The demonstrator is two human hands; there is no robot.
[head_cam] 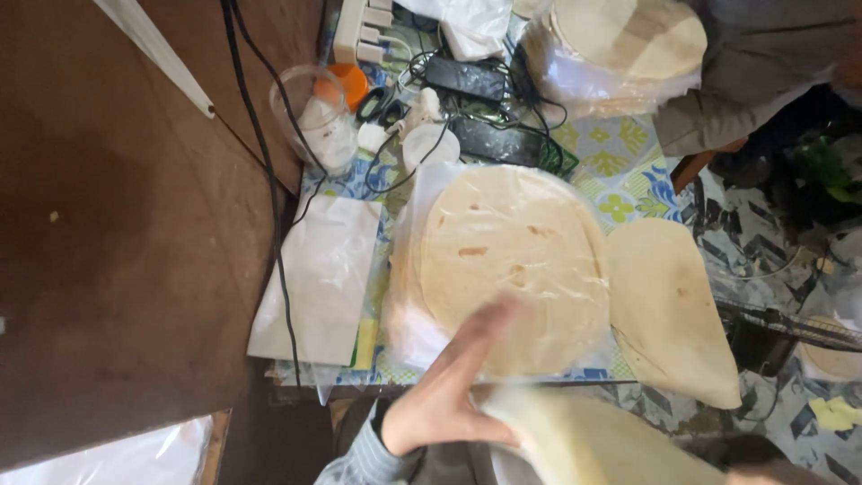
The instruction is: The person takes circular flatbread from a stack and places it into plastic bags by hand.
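Observation:
My left hand (pixel 446 392) is blurred at the near edge of the table, its fingers stretched over the rim of a stack of round pale flatbreads (pixel 512 260) lying on clear plastic. Its thumb and fingers pinch the edge of a loose flatbread (pixel 584 442) that droops below the table edge. A strip of skin at the bottom right corner (pixel 779 472) may be my right hand, too little shows to tell. One more flatbread (pixel 669 310) hangs over the table's right side.
Flat clear plastic bags (pixel 319 278) lie left of the stack. Behind are a clear jar (pixel 319 117), an orange lid (pixel 348 83), scissors (pixel 382 105), black adapters and cables (pixel 476 85), another wrapped flatbread stack (pixel 620 45) and a person's grey sleeve (pixel 763 63).

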